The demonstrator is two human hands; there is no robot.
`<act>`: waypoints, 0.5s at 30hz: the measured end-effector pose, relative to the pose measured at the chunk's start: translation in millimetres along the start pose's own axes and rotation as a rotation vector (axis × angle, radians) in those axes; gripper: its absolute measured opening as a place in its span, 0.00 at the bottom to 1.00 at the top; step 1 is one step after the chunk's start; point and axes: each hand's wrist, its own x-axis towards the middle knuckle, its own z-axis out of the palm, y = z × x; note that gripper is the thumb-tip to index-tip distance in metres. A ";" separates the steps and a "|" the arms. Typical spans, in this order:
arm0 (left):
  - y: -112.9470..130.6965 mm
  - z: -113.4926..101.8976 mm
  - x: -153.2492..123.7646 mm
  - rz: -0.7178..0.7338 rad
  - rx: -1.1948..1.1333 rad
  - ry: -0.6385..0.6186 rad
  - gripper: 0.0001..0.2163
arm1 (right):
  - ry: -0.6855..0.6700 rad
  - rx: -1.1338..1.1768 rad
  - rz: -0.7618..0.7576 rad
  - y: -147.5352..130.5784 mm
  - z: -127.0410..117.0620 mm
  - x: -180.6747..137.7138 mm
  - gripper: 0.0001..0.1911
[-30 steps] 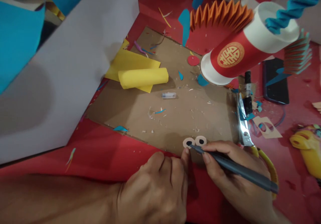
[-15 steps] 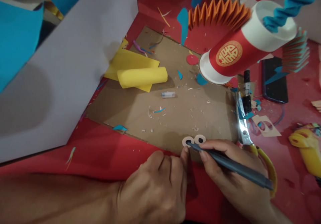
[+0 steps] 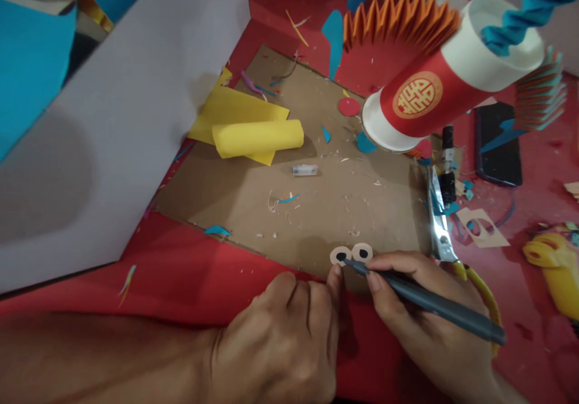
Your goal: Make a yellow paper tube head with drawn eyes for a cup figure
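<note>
Two small white paper eyes (image 3: 341, 256) with black pupils lie side by side at the near edge of a brown cardboard sheet (image 3: 244, 211). My left hand (image 3: 280, 337) is closed, its fingers curled under, with one fingertip pressing the lower rim of the left eye against the cardboard. What lies under the curled fingers is hidden. My right hand (image 3: 429, 313) grips a dark grey pen (image 3: 434, 301) between thumb and fingers. The pen's tip is at the right side of the left eye's black pupil, touching or just above it.
A red and white paper cup figure (image 3: 418, 96) with folded orange paper leans at upper right. Scissors (image 3: 438, 223), a black marker (image 3: 447, 151) and a phone (image 3: 500, 145) lie at right. Rolled yellow paper (image 3: 257, 138) and a clear cap (image 3: 304, 170) lie mid-sheet; a grey-white board (image 3: 113, 138) stands left.
The pen tip has shifted slightly right, from the middle of the left pupil to its right side, along with my right hand. My left hand stays in place on the eye.
</note>
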 end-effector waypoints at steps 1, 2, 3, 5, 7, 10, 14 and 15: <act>0.0 0.2 -0.1 0.004 0.001 0.001 0.13 | -0.001 0.001 0.002 -0.2 -0.2 0.1 0.02; 0.0 0.3 -0.3 0.006 0.002 0.001 0.13 | -0.001 0.002 0.003 -0.6 -0.5 0.2 0.02; 0.2 0.3 -0.4 0.006 0.004 0.001 0.13 | 0.001 0.002 0.003 -1.0 -1.1 0.2 0.02; 0.6 0.2 -0.7 -0.003 0.007 -0.001 0.14 | 0.013 0.006 0.014 -2.1 -2.4 -0.3 0.02; 1.1 0.1 -0.9 0.002 0.000 -0.006 0.15 | 0.046 0.019 0.051 -2.7 -3.6 -1.8 0.02; 0.6 0.5 -1.3 0.012 -0.008 -0.021 0.16 | 0.139 0.083 0.137 -0.8 -3.5 -6.2 0.02; -4.0 1.4 -0.9 0.028 0.013 0.002 0.16 | 0.302 0.296 0.227 7.5 0.4 -12.0 0.02; -5.8 1.6 -0.6 0.034 0.010 0.026 0.16 | 0.348 0.361 0.252 9.4 1.3 -12.4 0.02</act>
